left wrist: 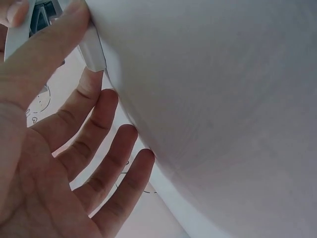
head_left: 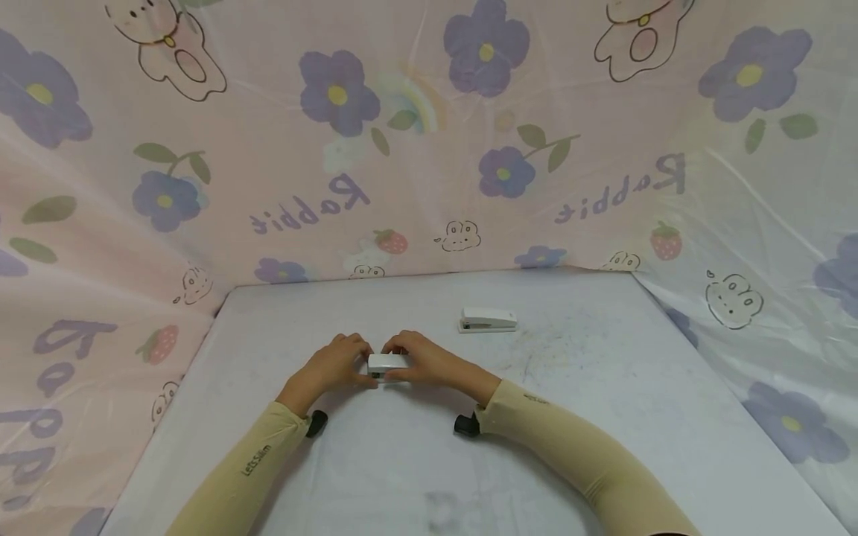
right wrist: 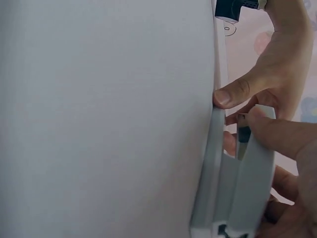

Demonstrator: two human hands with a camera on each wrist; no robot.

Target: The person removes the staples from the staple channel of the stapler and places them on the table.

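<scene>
A small white stapler (head_left: 386, 365) sits low over the white table (head_left: 603, 387), held from both sides near the middle. My left hand (head_left: 335, 365) pinches its left end between thumb and forefinger; in the left wrist view that hand (left wrist: 54, 163) has its other fingers stretched out against the table edge, with the stapler (left wrist: 94, 49) at the top left. My right hand (head_left: 429, 361) grips the right end. The right wrist view shows the stapler (right wrist: 237, 183) on the tabletop with a finger of the right hand (right wrist: 292, 139) laid across it.
A second, larger white stapler (head_left: 488, 320) lies on the table behind and to the right of the hands. Pink flowered cloth (head_left: 429, 149) walls the table at the back and both sides. Beige sleeves (head_left: 563, 447) cover both forearms.
</scene>
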